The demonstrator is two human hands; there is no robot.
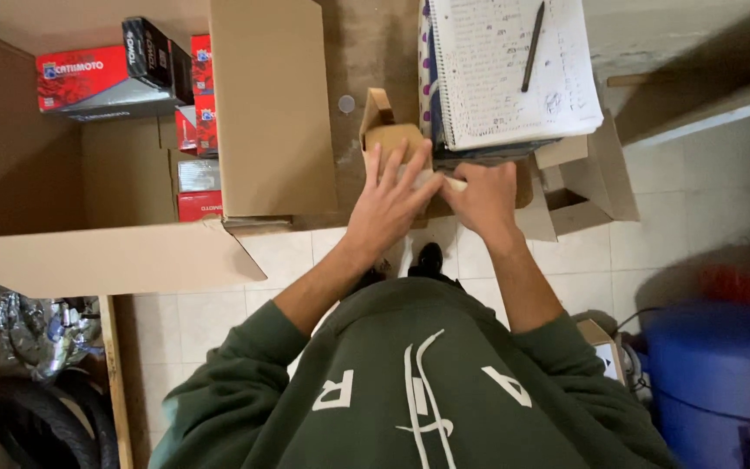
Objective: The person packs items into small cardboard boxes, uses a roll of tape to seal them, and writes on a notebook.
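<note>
Left hand spread flat on the small cardboard box at the desk edge, right hand pinching its white strip — one shove tips it floorward

Both arms stretched forward, hands brought together

The left hand is laid flat with its fingers spread and pointed away from the body. The right hand is curled, knuckles up, its fingers tucked beside the left fingertips. Both forearms are bared, the green sleeves pushed back to the elbows.
</note>
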